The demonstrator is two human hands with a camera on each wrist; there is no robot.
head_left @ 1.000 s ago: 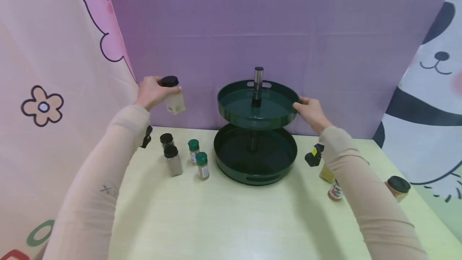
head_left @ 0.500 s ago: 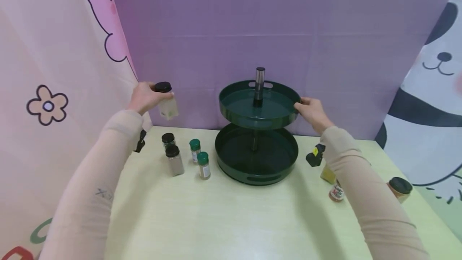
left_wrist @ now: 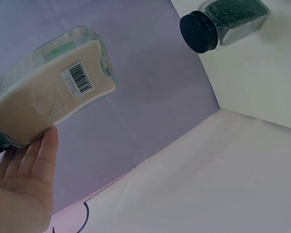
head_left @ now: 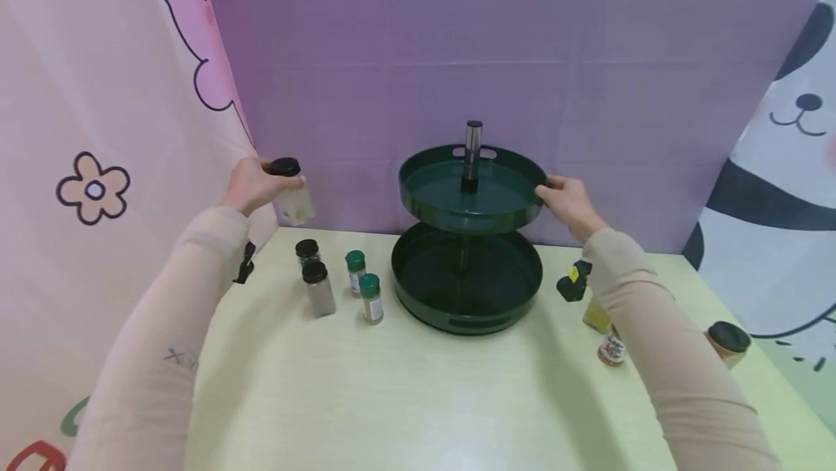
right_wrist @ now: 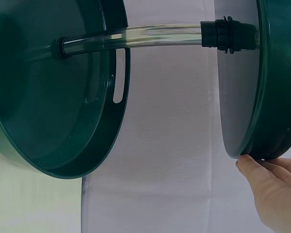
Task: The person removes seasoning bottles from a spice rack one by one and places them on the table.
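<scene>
My left hand (head_left: 251, 184) grips a clear square spice jar (head_left: 297, 205) with a black lid, raised above the table's back left. In the left wrist view the spice jar (left_wrist: 51, 92) shows pale beige powder and a barcode label. On the upper tier of a dark green two-tier round tray (head_left: 470, 223), my right hand (head_left: 570, 201) pinches the right rim. The right wrist view has that hand (right_wrist: 276, 189) with its thumb at the tier's edge. Both tiers hold nothing; a metal post (head_left: 473, 148) joins them.
Left of the tray stand two black-lidded jars (head_left: 320, 297) and two green-lidded jars (head_left: 371, 304). A jar of dark green herbs (left_wrist: 237, 19) shows in the left wrist view. Beyond the right forearm are a small labelled jar (head_left: 612, 350), a yellowish container (head_left: 596, 316) and a black-lidded jar (head_left: 728, 340).
My left hand has moved left and slightly down with the spice jar. The right hand keeps its place on the upper tier's rim. The head view has shifted slightly.
</scene>
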